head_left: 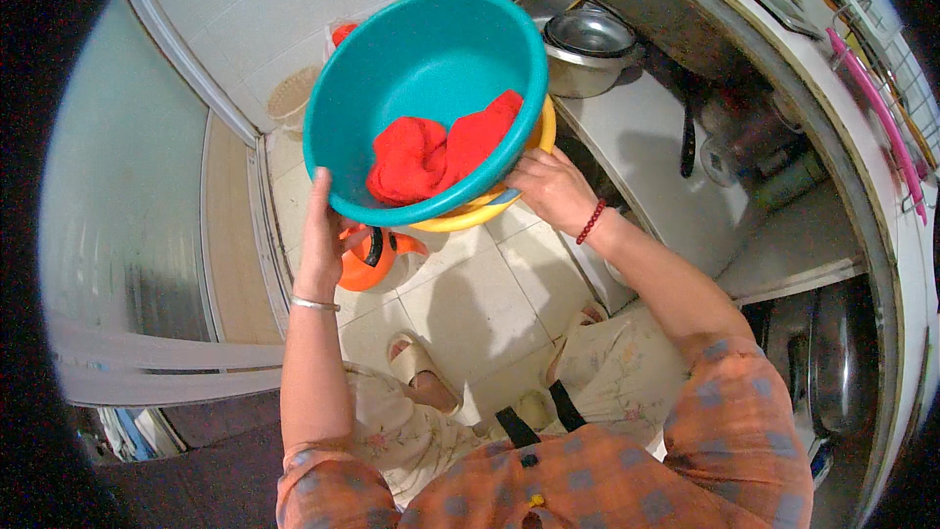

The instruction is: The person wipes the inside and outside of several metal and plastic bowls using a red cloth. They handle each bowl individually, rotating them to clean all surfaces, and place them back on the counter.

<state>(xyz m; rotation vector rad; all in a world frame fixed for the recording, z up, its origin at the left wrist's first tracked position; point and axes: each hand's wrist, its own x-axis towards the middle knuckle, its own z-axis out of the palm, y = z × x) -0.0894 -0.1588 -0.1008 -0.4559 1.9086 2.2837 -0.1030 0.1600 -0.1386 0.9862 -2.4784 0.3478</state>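
A teal plastic basin [433,44] is tilted before me, with a crumpled bright red cloth [440,154] lying low inside it. Under it shows the rim of a yellow basin [470,219], with something blue-grey [505,197] between the two. My left hand [323,235] holds the teal basin's near left side, thumb up at the rim and fingers beneath. My right hand [554,187] grips the right side of the stacked basins; some of its fingertips are hidden. Just below the left fingers, an orange plastic vessel with a black handle [363,268] stands on the floor.
Metal bowls and a pot [587,59] sit on a white counter [617,117] to the right, along with a dark-handled utensil [688,139]. A frosted sliding door [132,184] is at left. A wicker basket [292,94] stands by the tiled wall. My slippered feet are on floor tiles [448,286].
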